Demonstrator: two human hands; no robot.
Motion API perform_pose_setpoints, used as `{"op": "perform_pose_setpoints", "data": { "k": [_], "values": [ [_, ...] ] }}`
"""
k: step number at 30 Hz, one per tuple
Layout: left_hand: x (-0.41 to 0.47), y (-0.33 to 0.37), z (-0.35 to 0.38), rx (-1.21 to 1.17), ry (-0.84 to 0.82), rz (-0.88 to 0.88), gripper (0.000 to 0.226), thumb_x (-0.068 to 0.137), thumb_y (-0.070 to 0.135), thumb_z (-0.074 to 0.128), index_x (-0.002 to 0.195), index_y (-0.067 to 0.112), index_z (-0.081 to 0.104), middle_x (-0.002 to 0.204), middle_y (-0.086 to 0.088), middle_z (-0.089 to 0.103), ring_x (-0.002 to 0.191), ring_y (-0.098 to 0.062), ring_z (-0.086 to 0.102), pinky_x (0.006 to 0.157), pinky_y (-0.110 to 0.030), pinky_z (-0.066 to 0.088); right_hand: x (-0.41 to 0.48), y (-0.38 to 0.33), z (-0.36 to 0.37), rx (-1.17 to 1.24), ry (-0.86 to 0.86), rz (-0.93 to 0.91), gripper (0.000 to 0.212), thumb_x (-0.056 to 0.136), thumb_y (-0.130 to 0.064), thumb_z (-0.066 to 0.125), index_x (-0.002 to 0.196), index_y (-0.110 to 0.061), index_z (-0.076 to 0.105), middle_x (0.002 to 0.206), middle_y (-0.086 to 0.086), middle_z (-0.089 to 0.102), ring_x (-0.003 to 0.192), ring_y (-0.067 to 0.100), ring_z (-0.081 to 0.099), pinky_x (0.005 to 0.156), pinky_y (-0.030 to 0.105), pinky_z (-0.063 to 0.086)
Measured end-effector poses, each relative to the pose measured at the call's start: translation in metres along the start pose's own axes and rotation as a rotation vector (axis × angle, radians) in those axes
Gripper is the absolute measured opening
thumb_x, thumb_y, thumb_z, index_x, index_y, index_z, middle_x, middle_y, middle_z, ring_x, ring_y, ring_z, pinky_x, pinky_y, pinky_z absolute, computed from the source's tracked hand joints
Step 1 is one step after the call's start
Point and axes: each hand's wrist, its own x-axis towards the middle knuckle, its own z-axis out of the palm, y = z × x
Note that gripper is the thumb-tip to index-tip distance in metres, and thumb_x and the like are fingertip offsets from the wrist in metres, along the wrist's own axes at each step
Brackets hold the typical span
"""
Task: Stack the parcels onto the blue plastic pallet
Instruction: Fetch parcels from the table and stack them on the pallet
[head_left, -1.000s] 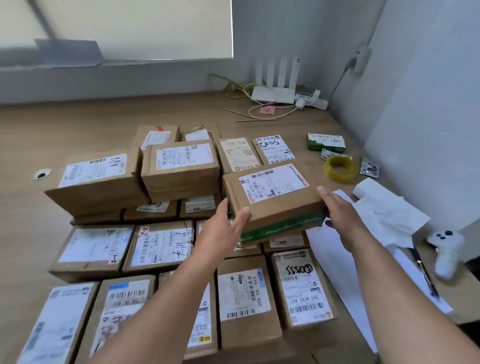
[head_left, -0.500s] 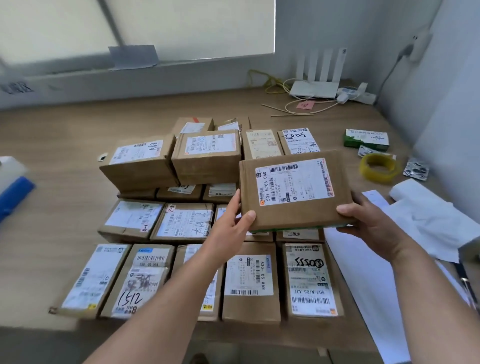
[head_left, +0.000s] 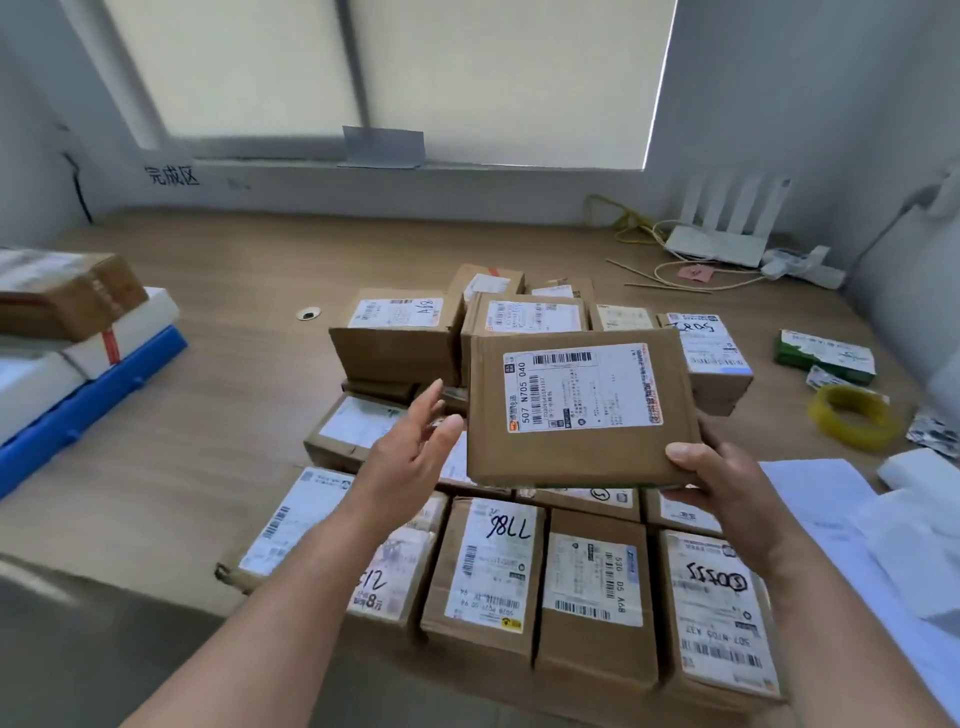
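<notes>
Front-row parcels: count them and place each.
5, along the table's near edge: plain-label parcel leftmost, "512" parcel under the left forearm, "98LL" parcel middle, "530" parcel, "507" parcel rightmost. The forearm may hide another.

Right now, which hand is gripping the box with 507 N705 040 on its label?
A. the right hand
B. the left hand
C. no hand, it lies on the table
A: the right hand grips the lower right corner of the cardboard parcel with its thumb on top. The left hand is open, with straight fingers, beside the parcel's left edge.
</notes>
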Motion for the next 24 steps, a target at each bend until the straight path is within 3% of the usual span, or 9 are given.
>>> {"op": "perform_pose_setpoints", "data": {
  "k": [4, 8, 12, 17, 21, 24],
  "values": [
    [-0.009, -0.033, -0.058, 0.17, 0.16, -0.002, 0.061, 0.094, 0.045, 0.047, 0.149, 0.03, 0.025, 0.148, 0.006, 0.04, 0.13, -0.008, 0.043, 0.107, -0.041, 0.039, 0.011, -0.019, 0.059, -0.002, -0.045, -0.012, 0.078, 0.053, -0.052, 0.063, 0.129, -0.044, 0.052, 0.107, -0.01, 0.071, 0.097, 0.014, 0.067, 0.082, 0.036, 0.05],
    [-0.024, -0.064, -0.116, 0.343, 0.243, -0.041, 0.065, 0.095, 0.045, 0.048, 0.15, 0.025, 0.021, 0.153, 0.006, 0.031, 0.136, -0.011, 0.036, 0.11, -0.037, 0.035, 0.021, -0.033, 0.129, 0.01, -0.1, -0.027, 0.077, 0.056, -0.05, 0.064, 0.131, -0.037, 0.051, 0.112, -0.004, 0.069, 0.099, 0.017, 0.065, 0.085, 0.041, 0.052],
    [-0.04, -0.089, -0.175, 0.452, 0.338, -0.112, 0.069, 0.093, 0.051, 0.047, 0.151, 0.028, 0.017, 0.155, 0.004, 0.028, 0.139, -0.016, 0.032, 0.11, -0.039, 0.036, 0.033, -0.046, 0.199, 0.021, -0.151, -0.042, 0.059, 0.069, -0.039, 0.058, 0.128, -0.037, 0.054, 0.109, -0.003, 0.068, 0.096, 0.018, 0.064, 0.088, 0.045, 0.05],
    [-0.063, -0.122, -0.246, 0.516, 0.403, -0.18, 0.07, 0.093, 0.054, 0.045, 0.151, 0.03, 0.014, 0.156, 0.005, 0.025, 0.142, -0.017, 0.027, 0.11, -0.037, 0.032, 0.042, -0.055, 0.283, 0.023, -0.239, -0.046, 0.057, 0.072, -0.038, 0.058, 0.129, -0.036, 0.054, 0.11, -0.002, 0.068, 0.099, 0.019, 0.065, 0.084, 0.041, 0.051],
    [-0.083, -0.151, -0.299, 0.575, 0.413, -0.221, 0.072, 0.092, 0.058, 0.041, 0.152, 0.03, 0.012, 0.157, 0.005, 0.022, 0.144, -0.017, 0.022, 0.112, -0.037, 0.028, 0.045, -0.054, 0.346, 0.039, -0.26, -0.058, 0.037, 0.092, -0.024, 0.053, 0.127, -0.033, 0.055, 0.107, 0.0, 0.068, 0.096, 0.021, 0.065, 0.08, 0.04, 0.051],
    [-0.1, -0.171, -0.338, 0.594, 0.428, -0.225, 0.072, 0.092, 0.059, 0.04, 0.152, 0.03, 0.011, 0.157, 0.006, 0.021, 0.145, -0.016, 0.019, 0.115, -0.036, 0.024, 0.043, -0.054, 0.394, 0.07, -0.29, -0.041, 0.029, 0.092, -0.025, 0.053, 0.12, -0.031, 0.058, 0.102, 0.0, 0.068, 0.094, 0.023, 0.064, 0.081, 0.044, 0.053]
  ]
}}
